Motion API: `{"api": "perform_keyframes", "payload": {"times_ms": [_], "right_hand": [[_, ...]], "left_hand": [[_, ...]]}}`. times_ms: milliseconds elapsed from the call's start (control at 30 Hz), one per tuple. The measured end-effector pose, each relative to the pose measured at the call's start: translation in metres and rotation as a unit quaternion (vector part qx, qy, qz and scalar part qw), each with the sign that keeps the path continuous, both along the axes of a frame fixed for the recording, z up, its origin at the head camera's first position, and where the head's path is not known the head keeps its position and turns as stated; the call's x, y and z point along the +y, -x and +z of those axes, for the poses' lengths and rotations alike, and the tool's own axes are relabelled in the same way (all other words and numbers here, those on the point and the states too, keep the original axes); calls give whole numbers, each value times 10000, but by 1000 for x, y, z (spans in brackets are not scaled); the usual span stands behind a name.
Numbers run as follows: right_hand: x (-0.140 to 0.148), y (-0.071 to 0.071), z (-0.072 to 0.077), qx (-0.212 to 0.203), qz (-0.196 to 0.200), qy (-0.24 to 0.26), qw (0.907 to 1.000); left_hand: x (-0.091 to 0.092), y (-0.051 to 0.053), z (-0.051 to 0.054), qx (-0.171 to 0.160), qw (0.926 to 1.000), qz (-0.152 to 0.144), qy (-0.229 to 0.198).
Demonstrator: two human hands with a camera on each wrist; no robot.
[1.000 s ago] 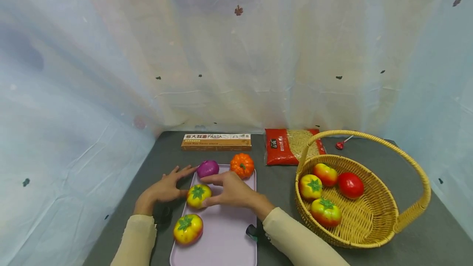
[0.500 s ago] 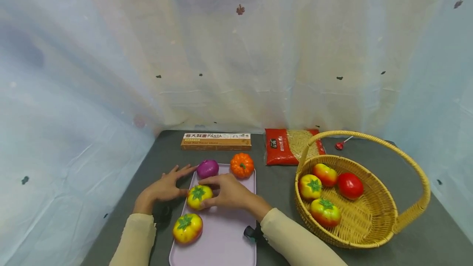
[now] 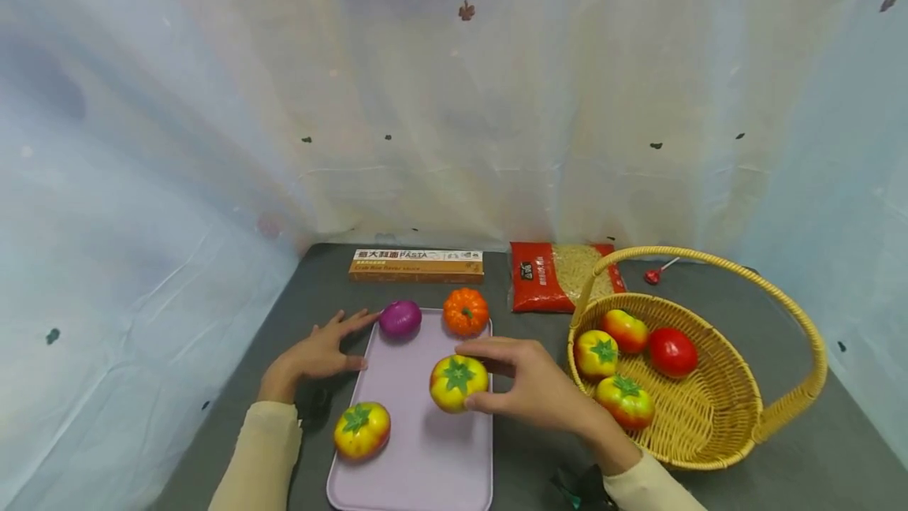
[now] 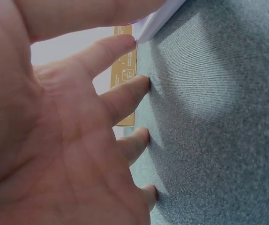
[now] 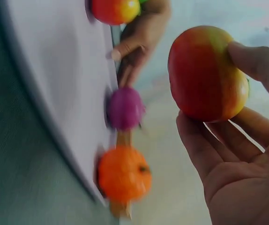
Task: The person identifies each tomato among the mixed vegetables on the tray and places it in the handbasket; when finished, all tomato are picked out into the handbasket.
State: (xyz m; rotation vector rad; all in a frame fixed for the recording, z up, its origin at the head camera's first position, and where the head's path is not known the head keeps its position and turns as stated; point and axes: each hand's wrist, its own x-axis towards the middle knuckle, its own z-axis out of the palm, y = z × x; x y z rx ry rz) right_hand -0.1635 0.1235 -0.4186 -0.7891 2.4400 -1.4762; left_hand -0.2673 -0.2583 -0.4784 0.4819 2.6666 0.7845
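My right hand [image 3: 539, 385] pinches a yellow-and-red toy persimmon [image 3: 450, 397] between thumb and fingers. In the right wrist view the held fruit is raised clear of the lilac tray [image 3: 426, 471]. My left hand [image 3: 319, 355] lies at the tray's left edge with fingers spread. Its fingertips [image 4: 144, 84] touch the grey tabletop in the left wrist view, and its palm holds nothing. On the tray a second persimmon [image 3: 360, 440] sits at the left, a purple onion [image 3: 400, 319] at the far left corner and an orange pumpkin [image 3: 466, 312] at the far right corner.
A yellow wicker basket [image 3: 698, 460] with a tall handle stands at the right, holding several persimmons and a red tomato [image 3: 672, 352]. Behind are a pasta box [image 3: 415, 266], a red bag of pasta [image 3: 537, 286] and a lollipop [image 3: 653, 276]. A pale curtain [image 3: 454, 101] closes the back.
My right hand has taken the persimmon from beside my left hand, lifted it off the tray and carried it rightward. My left hand stays at the tray's edge.
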Motion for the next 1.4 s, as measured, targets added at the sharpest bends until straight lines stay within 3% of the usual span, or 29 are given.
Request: {"api": "perform_keyframes", "payload": {"times_ms": [233,333,433,600,833,967,1233,1400], "right_hand": [[81,-45,8,-134,-533,-82,9985],[116,-65,12,-71,-940,-154,9954],[147,-81,14,57,-1574,-457,9865],[189,-98,9,-52,-2513,-1055,9621],[213,-102,9,-503,-2856,-1897,9380],[217,-97,8,-759,-2797,-2155,9325],[216,-86,0,-1387,-2443,-1769,9433],[210,-81,-6,-1283,-2147,-1539,9559]], "left_hand": [[-2,1,-1,44,10000,-64,-11],[-1,1,-1,55,9999,-86,-6],[-2,1,-1,60,9999,-82,-9],[-1,2,0,31,10000,-66,-12],[0,1,-1,-4,10000,-22,15],[-1,0,-1,-27,10000,-19,51],[-4,-1,0,9,10000,-13,38],[-2,0,0,49,10000,-67,55]]}}
